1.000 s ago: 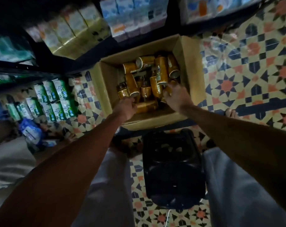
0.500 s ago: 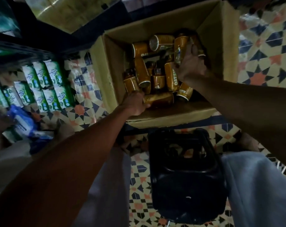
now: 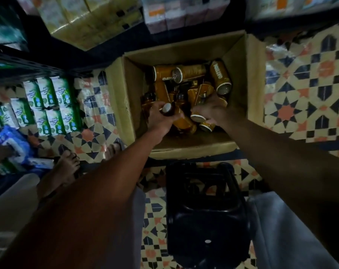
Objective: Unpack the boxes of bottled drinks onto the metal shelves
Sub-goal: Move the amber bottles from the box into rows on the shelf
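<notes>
**A:** where are the bottles (image 3: 192,71) at?

**B:** loose in the box (image 3: 184,53) on the tiled floor (image 3: 304,98). Left hand (image 3: 161,119) grips a bottle (image 3: 167,108) near its cap, and the right hand (image 3: 215,111) is curled round another.

Arms extended forward, left grip (image 3: 161,118) clasping a capped bottle (image 3: 167,109), right grip (image 3: 213,112) a second bottle (image 3: 198,118).
</notes>
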Available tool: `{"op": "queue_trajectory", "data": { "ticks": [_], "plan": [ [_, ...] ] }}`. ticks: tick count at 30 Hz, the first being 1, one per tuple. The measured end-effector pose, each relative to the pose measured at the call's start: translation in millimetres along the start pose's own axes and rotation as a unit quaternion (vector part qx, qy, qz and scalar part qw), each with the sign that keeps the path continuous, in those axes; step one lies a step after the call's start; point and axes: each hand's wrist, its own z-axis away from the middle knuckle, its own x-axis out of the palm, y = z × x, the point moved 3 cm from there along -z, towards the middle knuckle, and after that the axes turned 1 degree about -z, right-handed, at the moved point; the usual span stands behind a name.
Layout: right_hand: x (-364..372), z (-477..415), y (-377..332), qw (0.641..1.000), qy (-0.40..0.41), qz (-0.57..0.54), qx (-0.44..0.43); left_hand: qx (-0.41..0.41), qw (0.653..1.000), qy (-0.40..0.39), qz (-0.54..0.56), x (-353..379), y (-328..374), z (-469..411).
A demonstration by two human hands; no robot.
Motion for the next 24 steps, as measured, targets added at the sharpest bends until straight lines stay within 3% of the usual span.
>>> {"op": "queue_trajectory", "data": {
  "ticks": [4,10,17,24],
  "plan": [
    [-2.0,9.0,6.4,0.998,0.033,-0.059,-0.009,-0.067,0.990,0.004,0.126,21.7,11.7,-0.8],
    [1.1,29.8,14.2,0.997,-0.044,-0.027,-0.051,-0.029,0.988,-0.053,0.141,11.9,11.8,3.5],
    [4.0,86.5,19.4,0.979,-0.123,-0.132,-0.093,-0.028,0.983,-0.053,0.173,-17.0,33.9,53.4],
    [-5.3,202.7,14.8,0.972,-0.077,-0.189,-0.113,-0.021,0.984,-0.072,0.161,-52.3,80.8,142.1]
  ]
}}
